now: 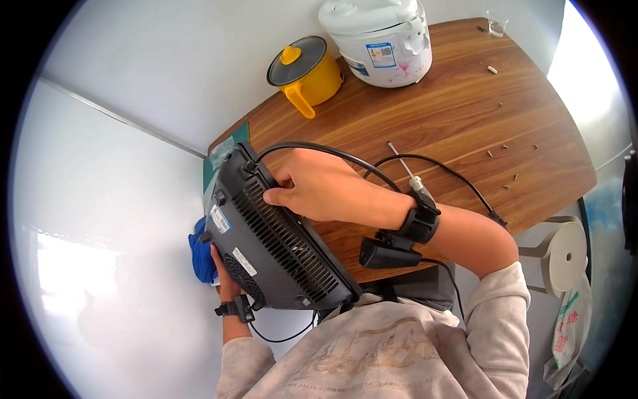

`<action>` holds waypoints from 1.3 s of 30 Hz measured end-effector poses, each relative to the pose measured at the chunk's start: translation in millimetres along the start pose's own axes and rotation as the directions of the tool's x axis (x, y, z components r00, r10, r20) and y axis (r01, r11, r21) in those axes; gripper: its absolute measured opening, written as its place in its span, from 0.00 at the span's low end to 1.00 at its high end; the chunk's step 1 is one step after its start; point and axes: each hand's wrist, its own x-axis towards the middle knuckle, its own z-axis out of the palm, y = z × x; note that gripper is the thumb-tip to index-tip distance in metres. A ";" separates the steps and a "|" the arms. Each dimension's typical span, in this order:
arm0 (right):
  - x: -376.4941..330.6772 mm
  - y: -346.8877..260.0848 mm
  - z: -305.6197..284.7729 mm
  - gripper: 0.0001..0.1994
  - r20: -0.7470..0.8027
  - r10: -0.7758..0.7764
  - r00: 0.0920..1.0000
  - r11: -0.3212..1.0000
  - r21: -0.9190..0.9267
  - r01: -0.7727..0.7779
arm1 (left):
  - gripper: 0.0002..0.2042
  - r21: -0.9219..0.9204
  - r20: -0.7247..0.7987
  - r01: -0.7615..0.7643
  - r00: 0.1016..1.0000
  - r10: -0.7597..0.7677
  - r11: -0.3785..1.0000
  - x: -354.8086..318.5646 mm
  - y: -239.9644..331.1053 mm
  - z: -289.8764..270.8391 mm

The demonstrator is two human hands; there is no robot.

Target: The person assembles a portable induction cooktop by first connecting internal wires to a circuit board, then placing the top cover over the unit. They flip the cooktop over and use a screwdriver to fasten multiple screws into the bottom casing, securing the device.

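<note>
A black induction cooker [266, 229] is tipped up on edge at the table's left side, its underside facing me. Long vent slots, a round fan grille, stubby feet and white labels show on it. My right hand [319, 186] grips its upper edge, thumb lying on the slotted side and the other fingers partly hidden. Low on the far left side, my left hand [229, 279] supports the cooker, most of its palm out of sight behind the housing. From the cooker's top corner a black power cord [319, 145] arches over my right hand and wrist.
On the wooden table [458, 120] lie a screwdriver [403, 165] beside my right wrist and several small screws [505, 146]. A yellow pot [312, 76] and white rice cooker [389, 50] stand at the back. A stool [565, 256] is at right, blue cloth [201, 256] at left.
</note>
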 end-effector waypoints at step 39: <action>-17.4 92.9 13.1 0.20 -0.081 0.403 0.911 0.823 -0.403 -0.400 | 0.35 0.806 0.244 -0.273 0.962 0.125 0.525 69.8 17.7 3.9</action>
